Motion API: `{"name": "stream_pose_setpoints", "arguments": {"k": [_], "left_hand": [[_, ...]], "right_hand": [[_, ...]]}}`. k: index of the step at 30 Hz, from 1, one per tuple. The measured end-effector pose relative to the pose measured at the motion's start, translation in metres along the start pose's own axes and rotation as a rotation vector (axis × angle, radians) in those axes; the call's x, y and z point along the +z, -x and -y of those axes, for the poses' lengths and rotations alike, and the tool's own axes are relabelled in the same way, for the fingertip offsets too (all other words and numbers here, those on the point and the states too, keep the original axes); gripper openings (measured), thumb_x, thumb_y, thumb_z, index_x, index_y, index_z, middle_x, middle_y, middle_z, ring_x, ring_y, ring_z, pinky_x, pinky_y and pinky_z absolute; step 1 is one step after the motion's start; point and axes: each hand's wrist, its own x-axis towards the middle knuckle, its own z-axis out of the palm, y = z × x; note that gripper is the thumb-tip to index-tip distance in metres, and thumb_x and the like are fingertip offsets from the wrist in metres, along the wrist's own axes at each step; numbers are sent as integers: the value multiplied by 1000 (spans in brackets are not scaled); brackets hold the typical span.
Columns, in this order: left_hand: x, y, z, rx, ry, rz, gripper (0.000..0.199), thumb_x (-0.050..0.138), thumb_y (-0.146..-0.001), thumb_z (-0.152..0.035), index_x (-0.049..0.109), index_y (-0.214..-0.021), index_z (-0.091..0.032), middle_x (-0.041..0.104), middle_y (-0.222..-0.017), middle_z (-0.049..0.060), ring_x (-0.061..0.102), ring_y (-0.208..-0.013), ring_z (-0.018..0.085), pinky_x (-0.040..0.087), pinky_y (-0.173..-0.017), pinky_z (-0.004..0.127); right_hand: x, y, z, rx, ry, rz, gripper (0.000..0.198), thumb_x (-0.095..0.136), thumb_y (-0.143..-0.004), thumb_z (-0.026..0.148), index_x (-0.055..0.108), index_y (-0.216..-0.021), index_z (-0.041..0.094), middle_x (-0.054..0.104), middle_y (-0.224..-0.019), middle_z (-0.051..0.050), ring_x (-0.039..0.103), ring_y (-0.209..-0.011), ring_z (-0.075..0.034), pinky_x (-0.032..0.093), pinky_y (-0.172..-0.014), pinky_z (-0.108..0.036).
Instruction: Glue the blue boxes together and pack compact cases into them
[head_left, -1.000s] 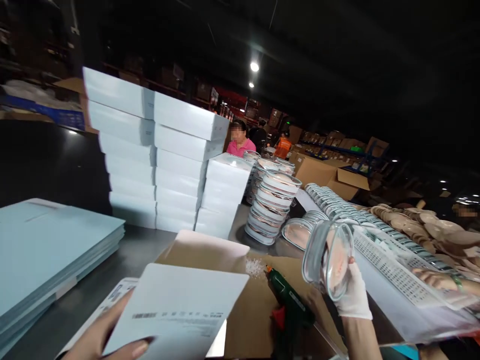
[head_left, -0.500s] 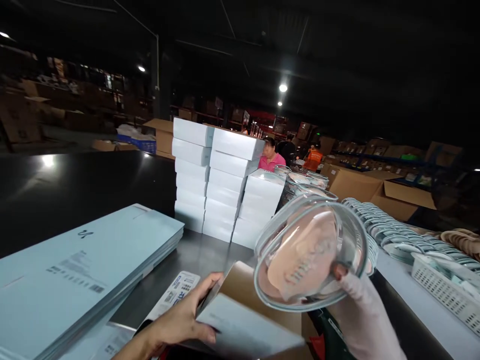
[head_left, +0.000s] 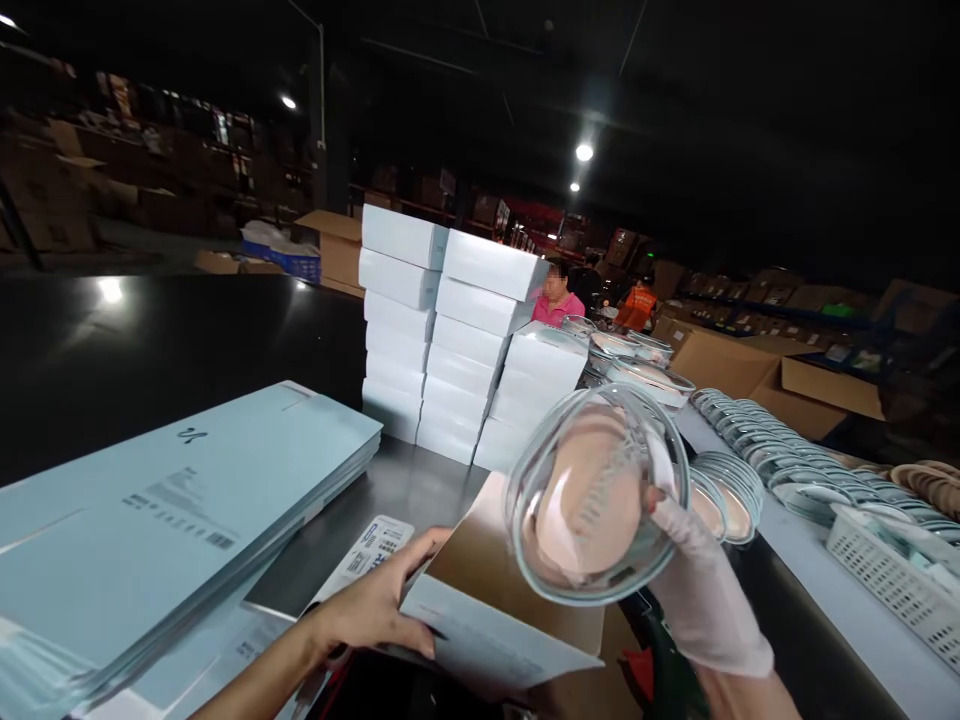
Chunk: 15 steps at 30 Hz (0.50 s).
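Note:
My left hand [head_left: 390, 590] is bare and grips the left end of an open white box [head_left: 495, 625], whose brown inside faces up. In my right hand [head_left: 697, 565], which wears a white glove with the thumb tip bare, is a clear oval plastic package [head_left: 600, 495]. A peach-coloured piece with lettering shows through it. The package is tilted above the right part of the box opening. My right thumb presses on its near face; the other fingers are hidden behind it.
Flattened light-blue cartons [head_left: 202, 500] lie stacked at left, near a label sheet [head_left: 375, 550]. Stacked white boxes [head_left: 472, 340] stand ahead. Rows of clear packages [head_left: 772, 450] and a white basket [head_left: 892, 580] are at right. A person in pink [head_left: 559, 300] is beyond.
My right hand has shifted the clear package slightly left and turned it more upright. My left hand keeps hold of the box. The view has tilted down and turned a little left.

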Motion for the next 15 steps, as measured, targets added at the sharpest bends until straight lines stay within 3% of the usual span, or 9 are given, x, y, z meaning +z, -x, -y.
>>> {"name": "stream_pose_setpoints", "arguments": {"k": [4, 7, 9, 10, 12, 14, 15], "left_hand": [[4, -2, 6, -22, 13, -58, 90, 94, -53, -40, 58, -133, -23, 70, -111, 4, 63, -107, 32, 53, -95, 43], [6, 2, 14, -37, 22, -83, 93, 95, -54, -45, 56, -136, -24, 71, -110, 5, 64, -107, 35, 53, -97, 48], [7, 7, 19, -30, 27, -101, 100, 94, -56, -55, 52, -141, -26, 69, -120, 8, 61, -119, 39, 48, -106, 54], [9, 10, 22, 17, 39, -130, 106, 92, -57, -63, 46, -146, -28, 64, -131, 11, 56, -127, 42, 42, -112, 57], [14, 15, 25, 208, 68, -204, 115, 84, -62, -75, 27, -154, -34, 40, -157, 15, 40, -145, 44, 29, -120, 60], [22, 17, 23, 406, 25, -265, 105, 71, -72, -81, 20, -155, -40, 17, -167, 14, 25, -153, 45, 22, -121, 63], [27, 16, 20, 462, -33, -291, 95, 64, -78, -81, 22, -154, -42, 13, -168, 13, 19, -154, 45, 21, -120, 66]], "right_hand": [[-4, 19, -46, -193, 232, 23, 79, 84, -74, 55, 54, -144, 31, 67, -139, -7, 62, -129, -30, 51, -108, -42], [-32, 24, -94, -361, 305, 55, 94, 78, -66, 77, 52, -144, 31, 48, -158, -9, 39, -149, -37, 43, -115, -51], [-46, 22, -125, -481, 255, 11, 97, 75, -61, 84, 54, -140, 31, 44, -161, -10, 32, -152, -41, 39, -116, -58], [-49, 21, -139, -495, 219, -5, 95, 76, -60, 83, 55, -137, 32, 46, -159, -10, 36, -150, -41, 41, -113, -59], [-43, 23, -162, -447, 171, -3, 91, 78, -60, 81, 55, -134, 34, 55, -151, -11, 47, -142, -42, 48, -106, -58], [-27, 28, -176, -360, 130, 25, 96, 77, -57, 84, 55, -135, 32, 61, -143, -14, 54, -136, -42, 52, -100, -56], [-17, 32, -179, -321, 106, 31, 99, 74, -58, 86, 55, -137, 30, 63, -140, -15, 56, -134, -43, 53, -99, -56]]}}
